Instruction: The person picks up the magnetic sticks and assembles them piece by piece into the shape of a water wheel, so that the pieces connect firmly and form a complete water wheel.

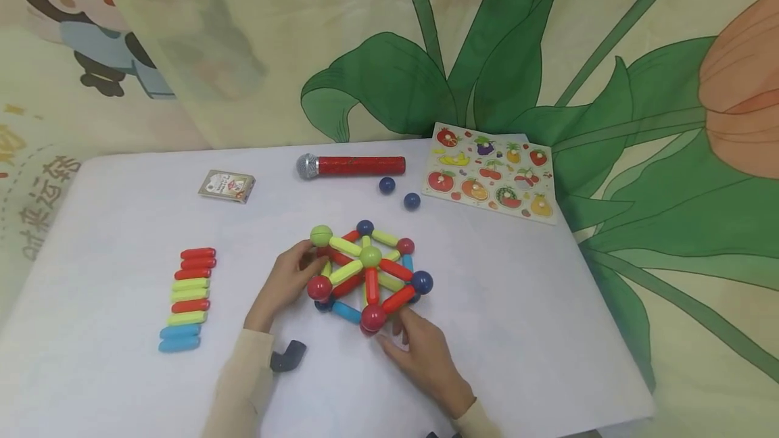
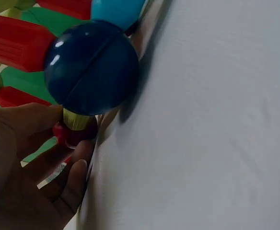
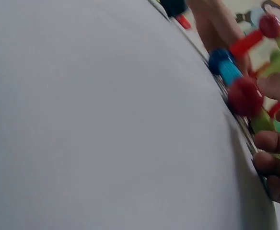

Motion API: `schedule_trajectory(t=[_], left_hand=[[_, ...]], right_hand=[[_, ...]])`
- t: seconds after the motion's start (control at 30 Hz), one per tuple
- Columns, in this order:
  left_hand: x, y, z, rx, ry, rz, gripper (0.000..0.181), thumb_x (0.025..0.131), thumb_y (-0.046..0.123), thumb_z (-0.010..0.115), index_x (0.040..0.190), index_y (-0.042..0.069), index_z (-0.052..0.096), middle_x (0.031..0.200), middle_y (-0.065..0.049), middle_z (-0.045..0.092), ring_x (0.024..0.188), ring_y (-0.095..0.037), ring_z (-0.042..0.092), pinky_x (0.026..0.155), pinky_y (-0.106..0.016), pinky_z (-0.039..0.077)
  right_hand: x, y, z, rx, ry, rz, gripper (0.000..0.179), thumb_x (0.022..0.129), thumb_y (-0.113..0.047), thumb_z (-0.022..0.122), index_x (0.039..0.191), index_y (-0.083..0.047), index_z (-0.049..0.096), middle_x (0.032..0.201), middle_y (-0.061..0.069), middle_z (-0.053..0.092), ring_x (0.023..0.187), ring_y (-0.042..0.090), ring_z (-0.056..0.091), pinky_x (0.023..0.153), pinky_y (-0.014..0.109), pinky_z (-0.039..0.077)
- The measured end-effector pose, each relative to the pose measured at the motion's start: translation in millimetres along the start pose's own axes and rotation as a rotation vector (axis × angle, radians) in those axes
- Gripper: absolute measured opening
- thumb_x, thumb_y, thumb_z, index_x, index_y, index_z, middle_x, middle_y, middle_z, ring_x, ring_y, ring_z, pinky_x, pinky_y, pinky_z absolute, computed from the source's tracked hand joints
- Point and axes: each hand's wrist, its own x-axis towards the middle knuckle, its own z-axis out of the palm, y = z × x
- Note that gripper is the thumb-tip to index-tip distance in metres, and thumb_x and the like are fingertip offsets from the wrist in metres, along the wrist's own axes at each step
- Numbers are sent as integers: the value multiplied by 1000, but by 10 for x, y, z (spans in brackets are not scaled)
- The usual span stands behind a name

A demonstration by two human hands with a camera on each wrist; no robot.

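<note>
A magnetic stick-and-ball model [image 1: 371, 257] stands on the white table, built of red, yellow-green and blue sticks joined by coloured balls. At its left side my left hand [image 1: 288, 282] grips the base. The left wrist view has the thumb on a yellow-green stick [image 2: 76, 120] beside a large blue ball [image 2: 92, 67], fingers curled beneath. From the near right, my right hand [image 1: 424, 357] holds the lower frame. In the right wrist view, its thumb and bent fingers lie around a yellow-green stick [image 3: 262, 122] next to a red ball [image 3: 245, 97]. Parts of both hands' contact are hidden.
Loose sticks [image 1: 191, 299] lie in a column at the left. Behind the model are two loose blue balls [image 1: 386, 185], a red microphone [image 1: 359, 165] and a fruit puzzle board [image 1: 489, 174]. A small card box [image 1: 227, 186] lies back left.
</note>
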Motion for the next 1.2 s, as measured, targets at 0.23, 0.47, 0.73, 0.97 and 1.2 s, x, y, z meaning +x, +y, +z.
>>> schedule_trajectory(t=[0.23, 0.47, 0.73, 0.97, 1.2], left_hand=[[-56, 17, 85, 46, 93, -17, 41, 94, 21, 61, 130, 3, 53, 113, -16, 63, 97, -29, 58, 87, -45, 52], [-155, 17, 80, 92, 146, 24, 42, 91, 21, 65, 129, 7, 53, 95, -8, 59, 79, -20, 51, 67, -29, 46], [-145, 32, 0, 94, 75, 0, 44, 87, 22, 70, 123, 4, 53, 93, -9, 59, 82, -21, 52, 70, -30, 46], [-215, 49, 78, 94, 97, -23, 43, 88, 20, 68, 125, 4, 54, 95, -9, 60, 83, -21, 52, 70, -31, 47], [-282, 16, 88, 136, 114, -3, 46, 88, 21, 69, 129, 9, 51, 104, -8, 59, 89, -21, 55, 79, -36, 51]], right_hand=[[107, -112, 68, 2, -24, 25, 31, 80, -35, 77, 101, -20, 60, 74, -13, 55, 64, 1, 47, 55, 15, 42], [115, -16, -84, 2, -52, 93, 34, 79, -33, 78, 103, -21, 57, 73, -14, 50, 62, 2, 44, 51, 16, 40], [102, -55, 22, 41, -38, 42, 40, 80, -33, 77, 109, -18, 54, 80, -12, 57, 68, 0, 50, 59, 15, 46], [147, -22, -14, -14, 51, 72, 40, 77, -29, 80, 109, -17, 58, 87, -9, 64, 73, 1, 54, 63, 17, 50], [165, 53, -90, -27, 29, 116, 44, 76, -33, 80, 111, -19, 56, 88, -12, 63, 71, 1, 50, 61, 16, 47]])
